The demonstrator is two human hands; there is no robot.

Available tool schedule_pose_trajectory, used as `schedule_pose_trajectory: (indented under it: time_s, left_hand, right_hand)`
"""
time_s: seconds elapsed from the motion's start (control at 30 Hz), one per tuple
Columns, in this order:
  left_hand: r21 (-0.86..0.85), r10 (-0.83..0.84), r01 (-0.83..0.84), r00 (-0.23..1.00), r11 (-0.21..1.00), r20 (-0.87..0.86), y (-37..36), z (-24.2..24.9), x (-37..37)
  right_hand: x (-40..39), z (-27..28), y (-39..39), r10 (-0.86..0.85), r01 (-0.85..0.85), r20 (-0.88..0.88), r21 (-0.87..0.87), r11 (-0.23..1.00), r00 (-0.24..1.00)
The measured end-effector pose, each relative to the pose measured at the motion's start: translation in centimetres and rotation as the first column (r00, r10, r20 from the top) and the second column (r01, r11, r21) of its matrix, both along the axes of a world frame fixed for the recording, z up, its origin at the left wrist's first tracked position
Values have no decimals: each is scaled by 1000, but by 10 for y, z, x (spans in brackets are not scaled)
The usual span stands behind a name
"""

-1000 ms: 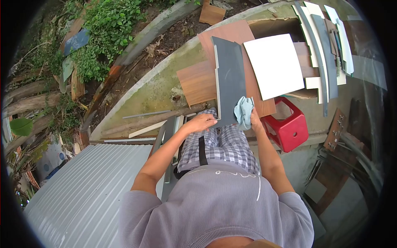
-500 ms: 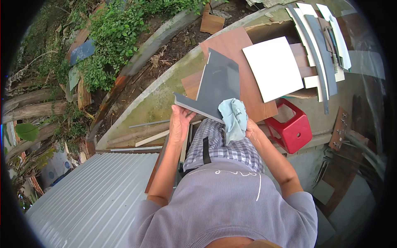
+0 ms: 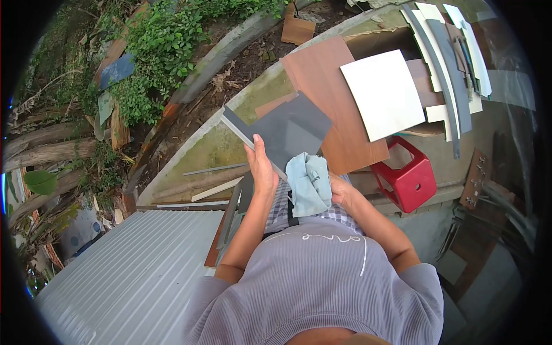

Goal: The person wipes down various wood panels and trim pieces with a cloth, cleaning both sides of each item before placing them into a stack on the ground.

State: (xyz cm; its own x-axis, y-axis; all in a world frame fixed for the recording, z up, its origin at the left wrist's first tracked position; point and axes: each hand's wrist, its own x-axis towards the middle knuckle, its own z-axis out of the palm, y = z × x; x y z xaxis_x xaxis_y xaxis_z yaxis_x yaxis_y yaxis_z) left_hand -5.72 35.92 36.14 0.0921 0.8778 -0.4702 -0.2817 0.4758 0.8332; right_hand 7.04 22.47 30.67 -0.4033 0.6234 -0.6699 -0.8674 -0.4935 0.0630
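Observation:
A dark grey panel (image 3: 296, 129) with a notched corner is held tilted above my lap. My left hand (image 3: 262, 168) grips its near edge, the thumb on top and the other fingers mostly hidden beneath. A light blue cloth (image 3: 310, 184) lies bunched over the panel's near right corner. My right hand (image 3: 340, 190) is closed on the cloth's right side, with its fingertips partly hidden behind the fabric.
Brown boards (image 3: 328, 86) and a white panel (image 3: 383, 95) lie ahead. A red stool (image 3: 417, 181) stands at the right, below long grey and white strips (image 3: 443, 69). Corrugated sheeting (image 3: 132, 270) lies at the left, shrubs (image 3: 158, 43) beyond.
The grey panel has turned, its far end now lower and its left corner higher. My left hand has moved right and up with it. The cloth and my right hand have shifted left and slightly down.

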Motion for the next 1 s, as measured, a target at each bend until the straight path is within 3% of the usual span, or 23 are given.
schedule_pose_trajectory:
  time_s: [0.03, 0.1, 0.2, 0.23, 0.27, 0.3, 0.33, 0.37, 0.4, 0.43, 0.47, 0.53, 0.57, 0.63, 0.67, 0.7, 0.73, 0.77, 0.8, 0.87, 0.9, 0.97, 1.0]
  left_hand:
    - [-2, -2, 2, 1000, 1000, 13, 1, 3, 2]
    - [-9, -13, 13, 1000, 1000, -2, 3, 6, 2]
    - [5, -37, 38, 999, 999, -33, 2, 6, 4]
    - [27, -48, 50, 998, 998, -50, 0, 6, 6]
    - [26, -50, 52, 997, 998, -50, -1, 6, 9]
    - [26, -46, 47, 998, 999, -36, -2, 7, 11]
    - [28, -41, 42, 999, 999, -23, -4, 8, 13]
    - [33, -43, 44, 999, 998, -18, -6, 7, 15]
    - [40, -47, 47, 999, 998, -15, -8, 5, 16]
    - [114, -113, 101, 988, 988, 103, -20, -6, 12]
    - [184, -168, 175, 984, 967, -53, -24, -17, 10]
    - [-26, 21, -16, 981, 1000, 194, -17, -5, 18]
    - [-26, 18, -14, 982, 1000, 187, -15, 3, 24]
    - [88, -14, 21, 997, 996, -81, -12, 16, 32]
    - [87, -17, 25, 996, 996, -92, -12, 15, 32]
    - [89, -36, 49, 988, 995, -149, -12, 14, 31]
    - [90, -56, 76, 977, 993, -205, -11, 14, 31]
    - [65, -35, 48, 981, 997, -190, -10, 15, 32]
    - [64, -43, 57, 979, 996, -197, -10, 14, 33]
    - [107, -50, 80, 965, 991, -257, -12, 12, 34]
    - [103, -50, 79, 965, 992, -257, -11, 10, 34]
    - [113, -41, 74, 962, 991, -270, -11, 8, 34]
    - [112, -34, 66, 964, 992, -265, -10, 9, 34]
  right_hand:
    - [7, -7, -6, 37, -47, 168, 53, 998, 985]
    - [26, -19, -12, -18, 19, 404, 1, 1000, 915]
    - [57, -2, 1, -160, 142, 638, 79, 987, 753]
    - [61, 9, 10, -160, 143, 638, 79, 987, 753]
    - [59, 21, 21, -221, 114, 674, 200, 973, 705]
    - [53, 34, 32, -286, 76, 698, 317, 946, 656]
    - [41, 49, 44, -234, -1, 754, 297, 955, 614]
    - [31, 62, 51, -152, -233, 845, 308, 923, 512]
    - [20, 71, 59, -186, -355, 838, 404, 843, 512]
    - [5, 69, 64, -275, -410, 840, 481, 775, 468]
    - [-12, 52, 64, -299, -524, 904, 421, 740, 305]
    - [-19, 31, 73, -434, -553, 901, 366, 749, 7]
    - [-16, 13, 78, -435, -548, 901, 370, 750, 12]
    - [-1, -43, 93, -268, -394, 963, 250, 885, 9]
    - [9, -90, 96, -253, -340, 967, 223, 913, -44]
    - [19, -139, 93, -181, -305, 968, 122, 945, -173]
    - [38, -160, 88, 113, -317, 987, -143, 938, -111]
    - [52, -160, 83, 251, -261, 960, -276, 925, -127]
    - [56, -198, 71, 227, -84, 958, -216, 973, 176]
    - [68, -190, 68, 185, -3, 854, -210, 978, 486]
    - [71, -177, 69, 189, -4, 853, -214, 977, 486]
    - [69, -120, 77, 28, -188, 888, 66, 980, 459]
    - [66, -82, 83, -34, -220, 857, 169, 961, 514]
